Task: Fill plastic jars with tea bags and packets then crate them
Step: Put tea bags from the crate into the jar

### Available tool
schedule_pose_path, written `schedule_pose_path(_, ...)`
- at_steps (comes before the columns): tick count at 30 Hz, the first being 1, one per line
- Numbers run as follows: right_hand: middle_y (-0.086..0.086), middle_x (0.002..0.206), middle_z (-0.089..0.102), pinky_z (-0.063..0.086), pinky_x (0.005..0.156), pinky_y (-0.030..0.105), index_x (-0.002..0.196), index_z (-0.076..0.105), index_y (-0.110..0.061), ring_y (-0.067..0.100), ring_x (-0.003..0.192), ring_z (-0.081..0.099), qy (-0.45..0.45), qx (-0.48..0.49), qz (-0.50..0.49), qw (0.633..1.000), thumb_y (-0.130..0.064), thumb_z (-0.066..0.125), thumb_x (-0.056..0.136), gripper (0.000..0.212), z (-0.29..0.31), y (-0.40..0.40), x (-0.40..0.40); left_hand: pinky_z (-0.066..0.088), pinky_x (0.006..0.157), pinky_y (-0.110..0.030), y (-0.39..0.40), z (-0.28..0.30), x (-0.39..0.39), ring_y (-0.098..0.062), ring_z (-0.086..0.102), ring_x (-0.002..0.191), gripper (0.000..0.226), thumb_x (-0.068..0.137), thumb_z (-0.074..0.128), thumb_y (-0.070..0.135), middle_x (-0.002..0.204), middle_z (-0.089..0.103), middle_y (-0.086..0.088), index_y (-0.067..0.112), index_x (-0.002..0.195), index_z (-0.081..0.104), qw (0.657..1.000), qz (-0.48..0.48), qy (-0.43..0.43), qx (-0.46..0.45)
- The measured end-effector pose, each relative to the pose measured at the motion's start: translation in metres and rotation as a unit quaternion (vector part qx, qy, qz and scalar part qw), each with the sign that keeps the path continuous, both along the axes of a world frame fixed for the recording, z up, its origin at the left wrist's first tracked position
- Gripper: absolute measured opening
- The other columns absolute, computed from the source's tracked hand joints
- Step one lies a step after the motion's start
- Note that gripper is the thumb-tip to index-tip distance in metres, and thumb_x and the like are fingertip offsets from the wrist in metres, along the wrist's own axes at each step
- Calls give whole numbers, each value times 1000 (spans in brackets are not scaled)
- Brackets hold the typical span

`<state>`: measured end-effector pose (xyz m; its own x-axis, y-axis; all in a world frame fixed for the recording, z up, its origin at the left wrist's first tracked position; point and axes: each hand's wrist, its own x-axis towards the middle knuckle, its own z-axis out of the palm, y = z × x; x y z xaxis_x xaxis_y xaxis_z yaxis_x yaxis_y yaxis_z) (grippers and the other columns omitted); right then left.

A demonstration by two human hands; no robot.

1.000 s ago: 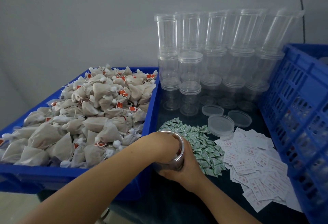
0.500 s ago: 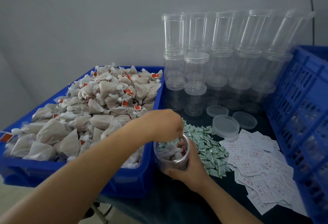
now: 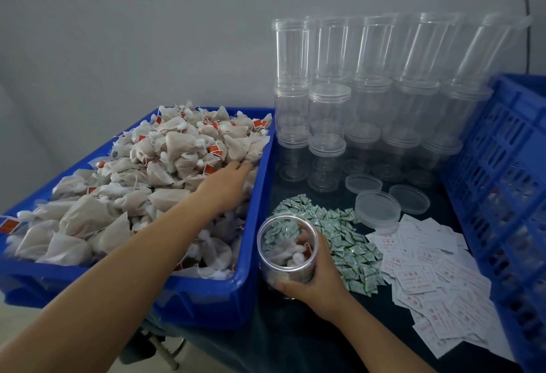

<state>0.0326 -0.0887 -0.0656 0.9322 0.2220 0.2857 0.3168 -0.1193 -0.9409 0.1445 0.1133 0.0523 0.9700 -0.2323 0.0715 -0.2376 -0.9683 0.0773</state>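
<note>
The left hand [image 3: 226,185] lies flat, fingers spread loose, on the tea bags [image 3: 124,192] heaped in the blue bin [image 3: 251,284] at left. Just right of the bin, the right hand [image 3: 313,281] has its fingers wrapped around an open jar [image 3: 286,250] standing on the desk [image 3: 295,337], a few tea bags inside. Green packets [image 3: 348,242] lie beside it, white packets [image 3: 437,278] farther right.
</note>
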Motion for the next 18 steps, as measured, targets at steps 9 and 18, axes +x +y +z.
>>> schedule_pose_path(9, -27, 117, 46, 50, 88, 17, 125, 39, -69, 0, 115, 55, -6, -5, -8, 1000, -43, 89, 55, 90, 1, 1, 0, 46, 89, -43, -7, -24, 15, -32, 48, 120, 39, 99, 39, 17, 133, 51, -9, 17, 138, 41, 985, 16, -34, 168)
schedule_pose_path(18, -26, 116, 47, 50, 86, 16, 123, 42, -67, 0, 113, 56, -7, 6, -8, 1000, -43, 90, 54, 87, -1, 1, 0, 45, 75, -36, 3, -14, 10, -28, 61, 97, 18, 94, 52, 23, 105, 66, -10, 12, 105, 61, 995, 39, -84, -38)
